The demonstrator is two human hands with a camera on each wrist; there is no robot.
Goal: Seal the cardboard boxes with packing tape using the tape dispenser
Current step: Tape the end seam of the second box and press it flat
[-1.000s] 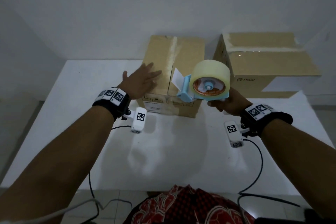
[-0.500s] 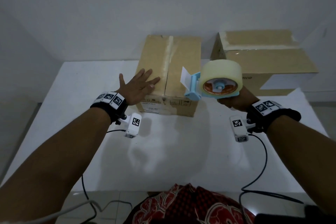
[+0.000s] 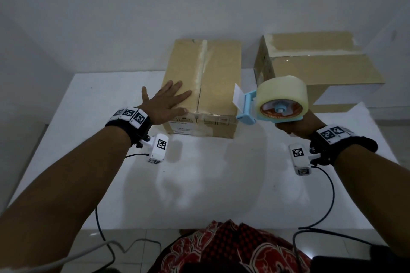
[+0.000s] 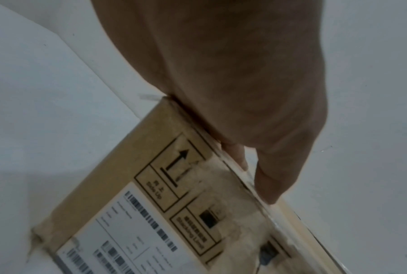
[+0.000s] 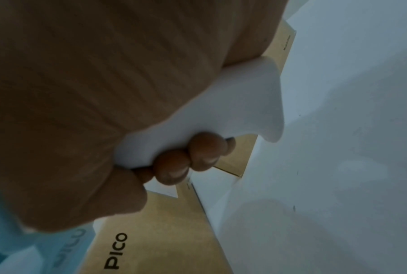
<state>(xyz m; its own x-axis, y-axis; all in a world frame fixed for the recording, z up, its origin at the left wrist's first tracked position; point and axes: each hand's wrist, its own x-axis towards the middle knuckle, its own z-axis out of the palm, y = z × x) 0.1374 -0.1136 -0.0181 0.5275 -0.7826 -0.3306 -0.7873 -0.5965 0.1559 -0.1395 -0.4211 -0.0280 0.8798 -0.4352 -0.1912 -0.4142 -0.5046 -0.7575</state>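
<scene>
A tall cardboard box [image 3: 218, 77] stands at the middle back of the white table [image 3: 199, 184], its top seam covered by a tape strip. My left hand [image 3: 165, 101] lies flat with spread fingers on the box's near left top; the left wrist view shows this hand [image 4: 233, 92] over the box's labelled side [image 4: 151, 213]. My right hand [image 3: 295, 127] grips the handle of a light blue tape dispenser [image 3: 250, 106] with a clear tape roll [image 3: 282, 97], held in the air right of the box. In the right wrist view its fingers [image 5: 186, 159] curl round the white handle [image 5: 233, 111].
A second, wider cardboard box [image 3: 317, 68] marked PICO [image 5: 115, 250] sits at the back right. A white wall rises behind the table. Wrist camera cables [image 3: 326, 206] trail over the table's near edge. Patterned red cloth [image 3: 221, 248] lies at the bottom.
My right hand has carried the dispenser to the right, off the box's front and away from it. My left hand stays on the box top, fingers spread wider.
</scene>
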